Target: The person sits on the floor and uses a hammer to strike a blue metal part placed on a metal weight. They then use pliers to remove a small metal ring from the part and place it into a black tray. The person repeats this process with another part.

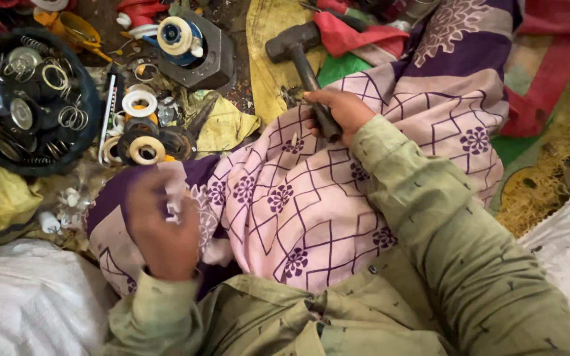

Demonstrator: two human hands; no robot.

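My right hand (pixel 341 112) grips the handle of a dark hammer (pixel 295 46), whose head rests on a yellow sack near the top centre. My left hand (pixel 163 224) is blurred at the lower left, over the edge of a pink and purple patterned cloth (pixel 311 198) that covers my lap. Its fingers are curled, and I cannot tell if it holds a small pale piece. Just beyond it lie stacked white and black rings (pixel 141 135). Both sleeves are olive green.
A black round tray (pixel 90 132) at the left holds several metal springs, rings and discs. A dark hexagonal metal part (pixel 216 62) with a blue and white spool stands at the top. White sacks (pixel 28 303) lie at both lower corners, red cloth at the top right.
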